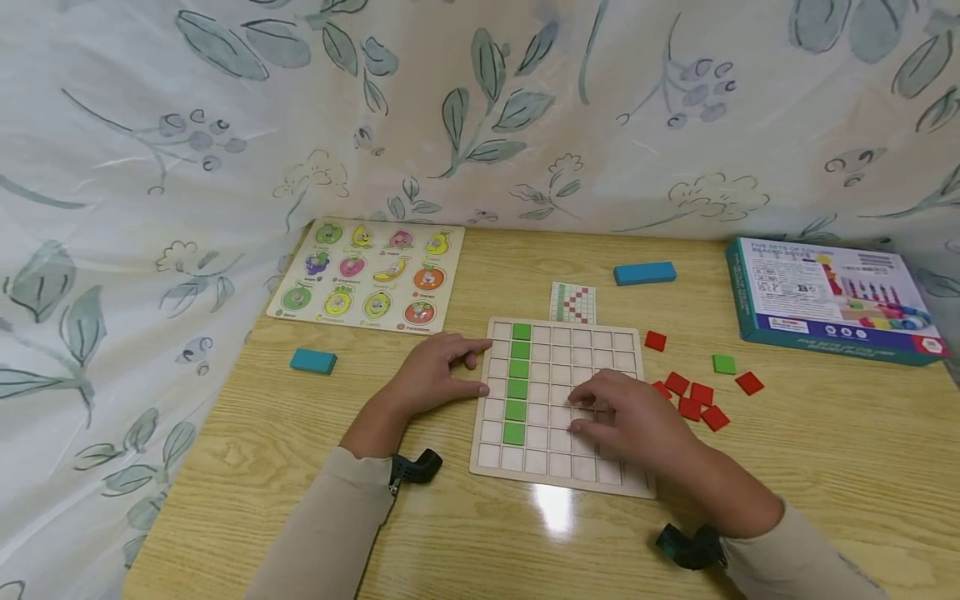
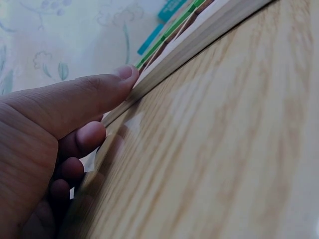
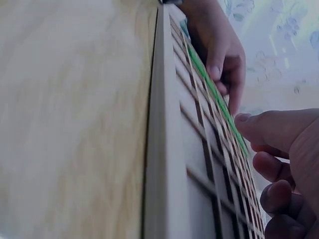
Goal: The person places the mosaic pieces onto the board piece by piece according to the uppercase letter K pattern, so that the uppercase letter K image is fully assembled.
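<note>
Six green tiles point(image 1: 519, 382) line the grid board point(image 1: 558, 475); relaxed fingers point(image 1: 474, 361) hold nothing.

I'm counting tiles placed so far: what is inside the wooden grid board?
In the pale wooden grid board, six green square tiles fill one column near its left edge. The right hand covers several cells, so any tile beneath it cannot be seen.

Six green tiles point(image 1: 518, 380) on the grid board point(image 1: 558, 475) (one more loose), six red tiles point(image 1: 701, 394), two blue blocks point(image 1: 644, 273).
</note>
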